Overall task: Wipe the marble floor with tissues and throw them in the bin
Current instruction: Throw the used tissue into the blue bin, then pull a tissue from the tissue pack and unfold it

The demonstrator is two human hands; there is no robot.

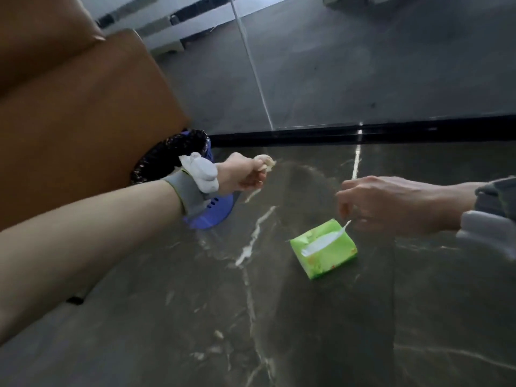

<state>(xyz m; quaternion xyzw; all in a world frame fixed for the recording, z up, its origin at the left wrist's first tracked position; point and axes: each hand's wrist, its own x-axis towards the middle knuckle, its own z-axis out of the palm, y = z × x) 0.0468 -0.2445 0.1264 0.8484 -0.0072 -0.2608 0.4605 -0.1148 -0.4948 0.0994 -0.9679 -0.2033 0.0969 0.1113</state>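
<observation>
Step judged: disposal. Left hand (243,174) fingers grip a crumpled white tissue (265,162) beside the blue black-lined bin (212,216), 10 o'clock from the green tissue pack (324,248). Right hand (391,202) fingers pinch its protruding sheet (344,228). Next: release over bin.

The view is dim and grey-toned. Soft light comes from about 12 o'clock and leaves a thin bright glint on the marble floor (167,331) near 1 o'clock. A broad shadow runs from centre toward 5 o'clock. The left hand (243,174) and right hand (391,205) are motion-blurred. Wide-angle distortion bends lines at the edges.
</observation>
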